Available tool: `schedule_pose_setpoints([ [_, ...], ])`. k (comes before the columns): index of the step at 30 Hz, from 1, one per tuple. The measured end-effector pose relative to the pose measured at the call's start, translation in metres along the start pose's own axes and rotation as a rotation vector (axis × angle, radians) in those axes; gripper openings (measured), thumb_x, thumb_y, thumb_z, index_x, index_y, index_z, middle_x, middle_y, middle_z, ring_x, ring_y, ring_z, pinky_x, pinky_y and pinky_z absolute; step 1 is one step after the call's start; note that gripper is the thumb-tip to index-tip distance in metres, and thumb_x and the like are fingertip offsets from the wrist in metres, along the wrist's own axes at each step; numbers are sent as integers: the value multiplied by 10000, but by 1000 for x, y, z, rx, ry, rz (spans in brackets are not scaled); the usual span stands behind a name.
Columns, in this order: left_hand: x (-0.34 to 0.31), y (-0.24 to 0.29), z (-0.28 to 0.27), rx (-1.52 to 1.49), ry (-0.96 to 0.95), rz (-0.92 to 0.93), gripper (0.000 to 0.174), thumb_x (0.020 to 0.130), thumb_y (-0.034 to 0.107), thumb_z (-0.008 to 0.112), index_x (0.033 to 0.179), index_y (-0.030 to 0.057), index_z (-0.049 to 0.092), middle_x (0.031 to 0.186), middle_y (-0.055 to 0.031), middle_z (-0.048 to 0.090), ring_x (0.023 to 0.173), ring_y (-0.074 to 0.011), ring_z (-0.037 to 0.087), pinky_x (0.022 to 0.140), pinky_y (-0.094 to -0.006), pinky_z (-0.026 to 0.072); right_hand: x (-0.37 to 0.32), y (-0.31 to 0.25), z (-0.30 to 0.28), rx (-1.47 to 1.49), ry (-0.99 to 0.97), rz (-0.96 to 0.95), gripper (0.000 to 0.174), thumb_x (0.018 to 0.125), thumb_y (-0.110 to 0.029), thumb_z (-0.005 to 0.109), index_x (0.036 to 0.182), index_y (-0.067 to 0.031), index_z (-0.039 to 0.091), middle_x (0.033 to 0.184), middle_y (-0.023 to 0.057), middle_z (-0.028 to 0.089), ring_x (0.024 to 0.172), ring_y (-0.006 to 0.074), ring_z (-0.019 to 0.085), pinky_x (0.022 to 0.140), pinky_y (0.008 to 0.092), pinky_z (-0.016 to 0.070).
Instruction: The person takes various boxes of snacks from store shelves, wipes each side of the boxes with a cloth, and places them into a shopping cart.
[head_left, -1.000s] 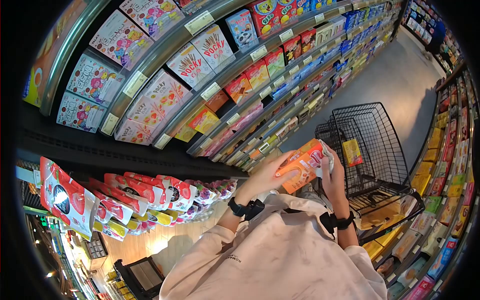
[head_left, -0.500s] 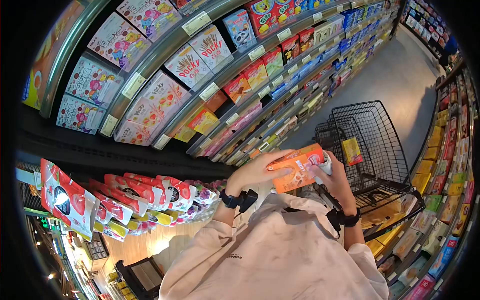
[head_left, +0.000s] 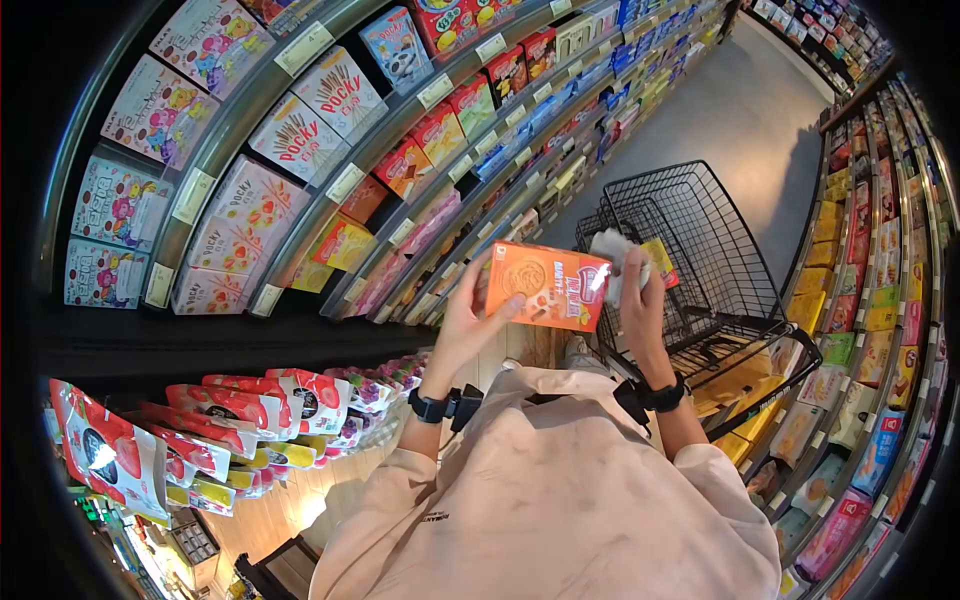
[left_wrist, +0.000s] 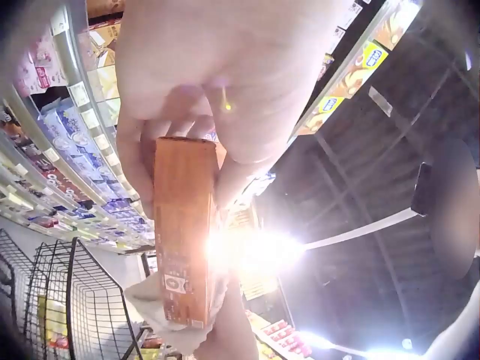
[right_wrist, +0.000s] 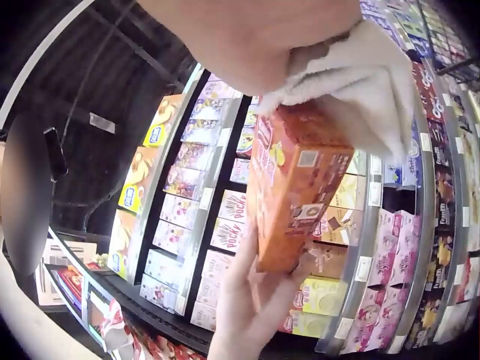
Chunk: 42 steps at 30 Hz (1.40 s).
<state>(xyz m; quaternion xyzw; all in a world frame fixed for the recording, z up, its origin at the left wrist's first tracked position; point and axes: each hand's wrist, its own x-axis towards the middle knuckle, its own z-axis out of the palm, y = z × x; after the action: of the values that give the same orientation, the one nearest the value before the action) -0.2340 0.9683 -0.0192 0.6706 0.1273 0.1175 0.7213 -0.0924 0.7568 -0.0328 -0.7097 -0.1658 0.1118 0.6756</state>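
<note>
While the orange box [head_left: 545,285] is held up before the chest, between the snack shelf [head_left: 345,183] and the wire cart [head_left: 700,225], both hands work on it. The left-hand grip [head_left: 465,322] is clamped on the box's left end, fingers on the front face. The right-hand grip [head_left: 640,305] is closed on a white cloth [head_left: 612,252] pressed to the right end. Judgement: wiping goes best with the left holding the box level and rigid, the cloth bunched flat, and short strokes on one face at a time. Both wrists are raised, elbows bent, forearms converging.
</note>
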Motion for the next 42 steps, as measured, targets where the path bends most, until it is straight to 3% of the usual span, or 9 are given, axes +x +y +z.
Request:
schedule_pose_setpoints([
  [5,-2,7,1,112,-8,1,734,936,111,737,1545,6,341,1464,-129,504,1329,-193,506,1111,-338,416,6,0,9,19,-209,-233,298,1069,-201,525,1216,23,656,1142,148,719,999,205,693,838,312,540],
  [10,3,17,12,221,-38,21,707,934,157,738,1535,17,393,1460,-139,520,1312,-194,520,1097,-332,419,0,1,13,-350,-357,-188,327,1041,-231,568,1220,33,643,1113,225,689,950,353,699,843,364,544],
  [17,8,7,25,505,-236,114,792,781,130,858,1485,100,497,1317,-130,637,1148,-191,626,995,-329,482,-7,-16,22,-244,-341,-194,396,965,-220,688,1266,12,577,1068,217,682,980,341,687,876,378,525],
  [18,11,19,27,480,-237,-79,829,756,120,884,1480,84,482,1186,-101,687,1047,-157,647,945,-310,497,-4,-13,19,-235,-346,-201,414,930,-204,735,1245,9,572,1032,210,681,952,345,687,860,376,527],
  [21,11,9,29,294,-50,-41,880,762,132,890,1510,80,431,1082,-78,692,982,-131,641,913,-295,498,0,-7,10,-93,-322,-57,341,928,-155,736,1189,10,590,1008,135,705,894,170,669,804,312,521],
  [27,6,-9,47,496,42,53,907,794,141,876,1535,72,358,1088,-83,676,996,-136,643,919,-301,496,6,22,4,201,95,101,241,1052,-232,584,1159,-18,611,994,11,645,859,62,567,760,230,477],
  [31,5,0,41,160,-40,-118,818,824,109,848,1489,42,377,1234,-130,621,1156,-140,598,967,-299,489,12,6,9,181,58,-33,297,1067,-270,556,1220,-19,595,1011,-17,604,841,40,527,723,195,443],
  [33,7,-3,35,-7,48,75,780,841,80,830,1483,48,386,1257,-114,616,1205,-147,586,1019,-307,478,11,6,2,194,-17,18,294,1047,-234,587,1239,-11,582,1052,0,625,876,59,553,755,214,468],
  [42,11,24,-24,196,-171,47,554,838,103,829,1342,55,605,1331,-104,634,1187,-155,611,1031,-314,482,8,-3,-3,66,-485,89,313,932,-96,685,1203,21,584,993,21,655,885,71,555,819,247,482],
])
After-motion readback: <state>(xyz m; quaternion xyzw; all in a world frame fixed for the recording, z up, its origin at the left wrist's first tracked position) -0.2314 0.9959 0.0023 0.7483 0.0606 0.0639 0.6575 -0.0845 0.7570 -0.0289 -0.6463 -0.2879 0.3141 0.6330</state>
